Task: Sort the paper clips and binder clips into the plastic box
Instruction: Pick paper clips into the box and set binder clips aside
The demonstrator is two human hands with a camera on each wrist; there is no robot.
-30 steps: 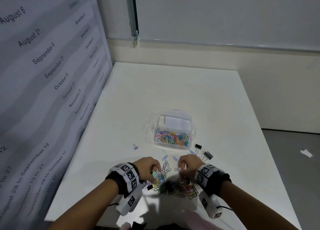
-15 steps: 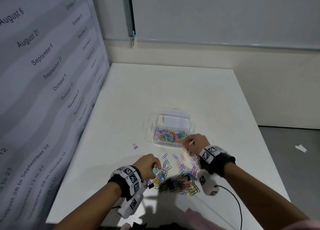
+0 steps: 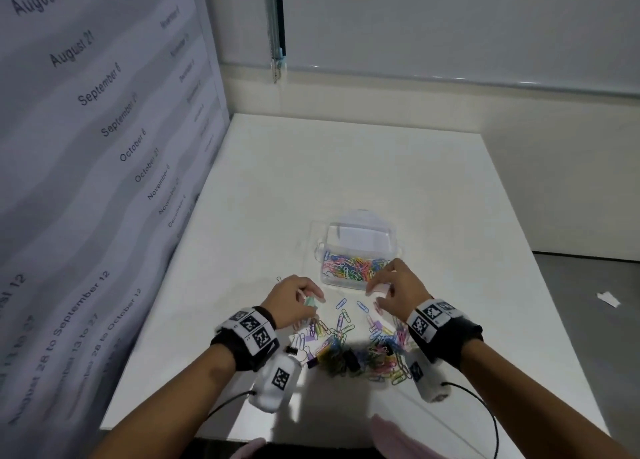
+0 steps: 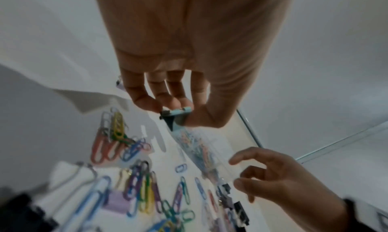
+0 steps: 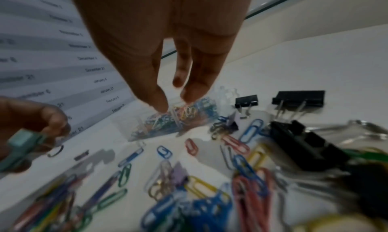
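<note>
A clear plastic box [image 3: 358, 278] stands mid-table with its lid open behind it; its near compartment is full of coloured paper clips [image 3: 349, 264]. My left hand [image 3: 311, 297] hovers just left of the box front and pinches a mint binder clip [image 4: 178, 111] between thumb and fingers. My right hand [image 3: 379, 287] hangs over the box's near right corner, its fingers [image 5: 189, 92] relaxed and pointing down, holding nothing. A pile of mixed paper clips and binder clips [image 3: 346, 348] lies between my wrists. Black binder clips [image 5: 298, 98] lie right of the box.
A grey panel printed with dates [image 3: 104, 147] walls the table's left side. The white table [image 3: 346, 168] ends at a drop to the floor on the right, where a paper scrap [image 3: 607, 299] lies. A cable [image 3: 485, 410] trails from my right wrist camera.
My left hand has lifted off the pile with the mint binder clip and moved toward the box. My right hand went from the pile to the box front and now hangs there.
</note>
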